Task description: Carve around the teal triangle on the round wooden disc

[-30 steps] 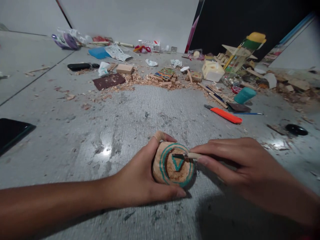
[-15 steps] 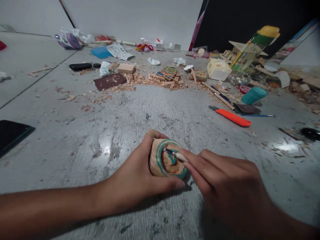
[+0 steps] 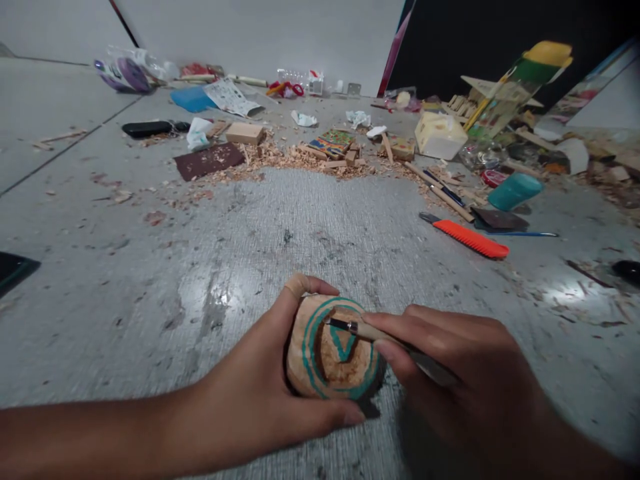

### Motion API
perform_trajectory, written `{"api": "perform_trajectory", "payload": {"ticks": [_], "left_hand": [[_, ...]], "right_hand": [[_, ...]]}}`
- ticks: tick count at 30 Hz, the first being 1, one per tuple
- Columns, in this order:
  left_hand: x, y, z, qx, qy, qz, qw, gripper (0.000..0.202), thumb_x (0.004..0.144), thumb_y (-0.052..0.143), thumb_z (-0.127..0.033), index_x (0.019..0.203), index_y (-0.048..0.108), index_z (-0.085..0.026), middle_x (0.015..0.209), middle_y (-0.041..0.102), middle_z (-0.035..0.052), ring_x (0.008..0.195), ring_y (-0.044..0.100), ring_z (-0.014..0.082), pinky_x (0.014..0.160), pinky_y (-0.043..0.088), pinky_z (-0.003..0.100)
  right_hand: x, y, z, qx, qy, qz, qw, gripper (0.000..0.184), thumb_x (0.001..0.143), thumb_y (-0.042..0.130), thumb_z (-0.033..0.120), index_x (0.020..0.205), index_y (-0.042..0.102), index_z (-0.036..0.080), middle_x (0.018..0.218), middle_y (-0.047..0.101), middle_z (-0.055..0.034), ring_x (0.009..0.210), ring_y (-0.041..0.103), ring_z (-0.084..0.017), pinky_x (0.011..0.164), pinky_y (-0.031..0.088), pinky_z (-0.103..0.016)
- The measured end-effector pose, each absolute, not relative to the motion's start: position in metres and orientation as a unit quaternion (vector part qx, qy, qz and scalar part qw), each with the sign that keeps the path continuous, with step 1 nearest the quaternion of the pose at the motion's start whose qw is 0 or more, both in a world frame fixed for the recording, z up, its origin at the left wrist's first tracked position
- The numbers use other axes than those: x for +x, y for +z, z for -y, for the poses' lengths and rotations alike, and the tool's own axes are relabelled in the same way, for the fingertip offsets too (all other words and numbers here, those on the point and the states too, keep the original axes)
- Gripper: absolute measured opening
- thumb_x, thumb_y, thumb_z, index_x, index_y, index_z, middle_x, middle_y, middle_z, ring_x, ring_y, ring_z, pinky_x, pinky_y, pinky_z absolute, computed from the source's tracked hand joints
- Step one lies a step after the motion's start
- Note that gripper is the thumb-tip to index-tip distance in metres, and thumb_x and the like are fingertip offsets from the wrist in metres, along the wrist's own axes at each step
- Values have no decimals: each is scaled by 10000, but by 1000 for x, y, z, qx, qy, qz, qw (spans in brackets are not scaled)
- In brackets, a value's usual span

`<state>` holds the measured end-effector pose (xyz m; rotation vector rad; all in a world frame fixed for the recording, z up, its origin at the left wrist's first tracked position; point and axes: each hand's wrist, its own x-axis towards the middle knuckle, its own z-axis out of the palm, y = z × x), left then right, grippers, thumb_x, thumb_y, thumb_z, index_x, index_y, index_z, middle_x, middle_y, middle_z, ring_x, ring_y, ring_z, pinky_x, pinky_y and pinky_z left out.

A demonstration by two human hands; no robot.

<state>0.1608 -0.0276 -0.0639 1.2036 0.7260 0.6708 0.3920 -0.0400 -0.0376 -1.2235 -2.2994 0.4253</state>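
Observation:
A rounded wooden block [image 3: 299,353] rests on the grey floor, painted with green rings around a carved hollow. Inside the hollow a raised, green-edged triangle stands up. My left hand [image 3: 260,373] wraps around the block's left side, thumb along the near edge and fingers behind; a tan band circles one finger. Between the fingers and thumb of my right hand [image 3: 450,360] is a carving chisel [image 3: 373,333] with a pale handle. Its metal tip lies over the hollow, by the upper left of the triangle; whether it touches the wood I cannot tell.
Wood shavings [image 3: 280,157] spread across the back, among a brown sandpaper sheet [image 3: 209,162] and a wooden block [image 3: 245,133]. To the right lie an orange utility knife [image 3: 470,239], a teal container [image 3: 515,192] and several slim tools. A dark flat object [image 3: 15,270] sits at the left edge.
The wooden block and both hands now appear lower and the hollow faces the view more fully. The chisel handle shows more of its length. The surroundings have shifted slightly with the view.

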Motion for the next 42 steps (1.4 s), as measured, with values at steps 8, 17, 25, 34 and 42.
{"api": "perform_trajectory", "payload": {"ticks": [8, 17, 25, 34, 42], "left_hand": [[161, -61, 24, 542, 280, -310, 729, 653, 796, 831, -164, 1205, 341, -303, 1037, 611, -36, 870, 613, 121, 725, 523, 219], [161, -61, 26, 600, 270, -323, 680, 667, 814, 828, -232, 1238, 318, -305, 1016, 611, -27, 843, 624, 128, 710, 542, 231], [161, -60, 27, 623, 237, -341, 663, 656, 812, 828, -299, 1231, 322, -293, 1065, 641, 14, 872, 661, 180, 715, 566, 289], [161, -57, 27, 549, 257, -302, 736, 635, 811, 831, -237, 1228, 356, -309, 1053, 618, -17, 900, 625, 139, 759, 534, 256], [160, -56, 25, 522, 258, -292, 759, 667, 776, 861, -192, 1225, 381, -311, 1076, 631, -19, 928, 636, 139, 795, 544, 257]], "right_hand": [[398, -34, 36, -429, 150, 854, 253, 215, 995, 618, 260, 1192, 703, 279, 716, 615, 74, 600, 554, -66, 593, 356, -247], [397, -33, 41, -425, 169, 857, 240, 215, 1020, 572, 292, 1187, 702, 253, 742, 672, 56, 602, 582, -86, 571, 357, -263], [396, -23, 50, -416, 53, 887, 193, 157, 970, 554, 247, 999, 707, 267, 578, 482, 69, 483, 414, -108, 529, 228, -319], [407, -14, 35, -432, 101, 857, 263, 147, 980, 616, 256, 1078, 716, 302, 755, 704, 77, 597, 597, -84, 578, 403, -255], [415, -22, 28, -425, 88, 872, 227, 235, 1017, 579, 250, 1203, 708, 313, 900, 738, 47, 747, 666, -117, 654, 446, -270]]}}
